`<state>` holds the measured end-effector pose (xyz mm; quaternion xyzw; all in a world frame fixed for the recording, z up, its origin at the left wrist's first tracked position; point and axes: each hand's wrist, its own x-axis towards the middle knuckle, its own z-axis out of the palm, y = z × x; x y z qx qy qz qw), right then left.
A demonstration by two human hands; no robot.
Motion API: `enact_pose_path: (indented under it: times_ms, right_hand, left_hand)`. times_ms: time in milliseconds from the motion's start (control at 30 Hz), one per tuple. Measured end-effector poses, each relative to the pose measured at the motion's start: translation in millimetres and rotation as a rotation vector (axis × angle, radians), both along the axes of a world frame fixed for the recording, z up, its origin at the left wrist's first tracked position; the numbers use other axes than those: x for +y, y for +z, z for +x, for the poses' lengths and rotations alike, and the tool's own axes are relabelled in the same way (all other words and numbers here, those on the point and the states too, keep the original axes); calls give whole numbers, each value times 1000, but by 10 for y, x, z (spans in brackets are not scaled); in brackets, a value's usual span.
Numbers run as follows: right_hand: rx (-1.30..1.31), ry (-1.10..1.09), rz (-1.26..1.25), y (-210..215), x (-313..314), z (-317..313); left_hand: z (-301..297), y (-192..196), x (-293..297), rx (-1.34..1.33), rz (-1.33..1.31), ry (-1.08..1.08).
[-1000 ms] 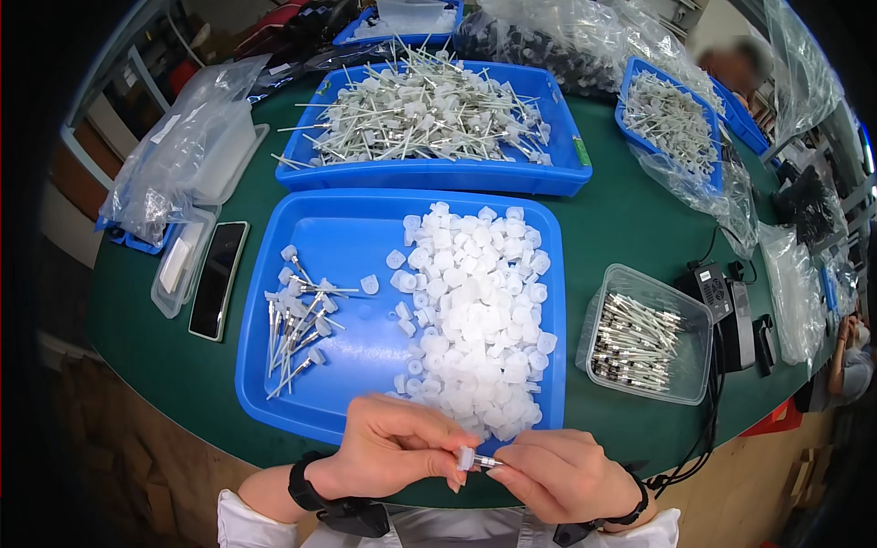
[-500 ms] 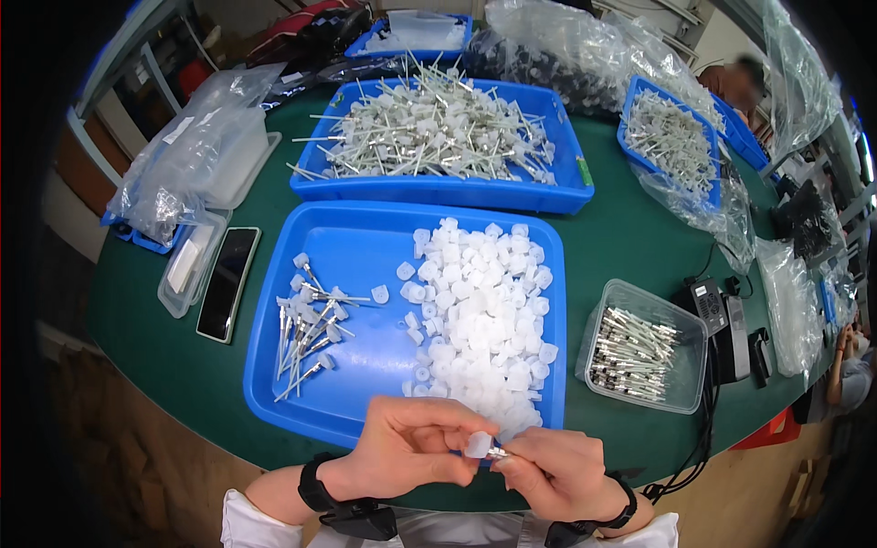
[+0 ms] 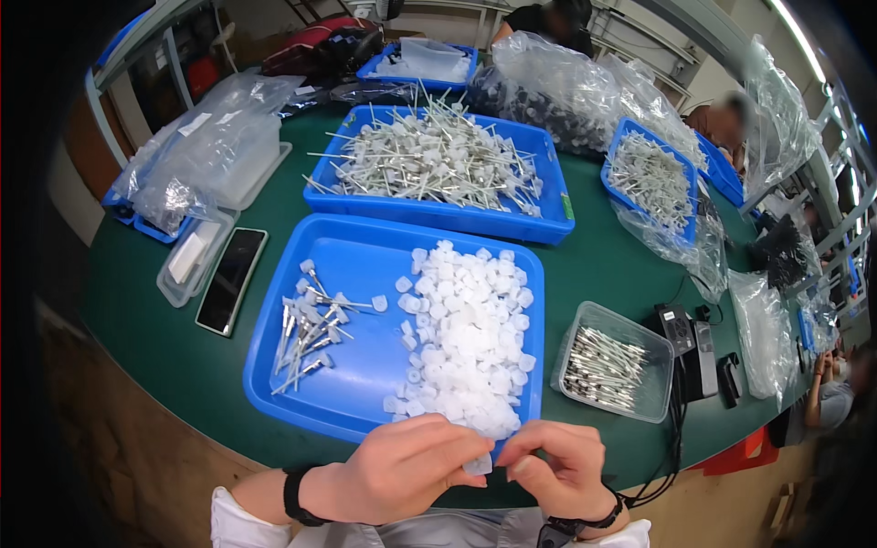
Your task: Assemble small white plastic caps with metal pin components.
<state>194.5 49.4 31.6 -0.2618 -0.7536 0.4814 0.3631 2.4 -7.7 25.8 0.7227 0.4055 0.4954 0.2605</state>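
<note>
Just below the near edge of the blue tray (image 3: 365, 376), my left hand (image 3: 402, 468) pinches a small, square, translucent white plastic cap (image 3: 477, 465) between thumb and fingertips. Any metal part attached to it is hidden by the fingers. My right hand (image 3: 565, 468) is close by on the right, its fingers curled and the thumb and index tips slightly apart, with nothing visible between them. White plastic caps (image 3: 470, 338) are heaped along the tray's right side. On its left lie several metal-stemmed pieces with caps (image 3: 311, 320).
Behind the tray stands a deeper blue bin (image 3: 438, 212) piled with capped stems. A clear box (image 3: 614, 402) of metal stems sits on the right, beside black power adapters (image 3: 690, 347). To the left lies a phone (image 3: 232, 281). Plastic bags (image 3: 557, 87) and other people are farther back.
My right hand has come off the piece and moved slightly right. The left hand keeps the cap, which has tipped downward. The camera view has shifted, showing another person at the back.
</note>
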Motion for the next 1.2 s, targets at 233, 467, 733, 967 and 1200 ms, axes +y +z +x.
enact_pose_path:
  times_ms: [233, 467, 733, 967, 1200]
  right_hand:
    - [-13, 157, -274, -29, -19, -5]
    - [154, 208, -372, -132, -22, 18]
    - [-10, 110, 26, -119, 18, -10]
    - [43, 304, -260, -38, 42, 15]
    - [-144, 68, -173, 190, 47, 103]
  left_hand:
    - [51, 18, -33, 109, 152, -31]
    - [96, 19, -64, 69, 151, 18]
    - [90, 55, -44, 288, 154, 46]
    - [74, 4, -75, 142, 197, 34]
    - [-602, 84, 66, 476, -12, 441]
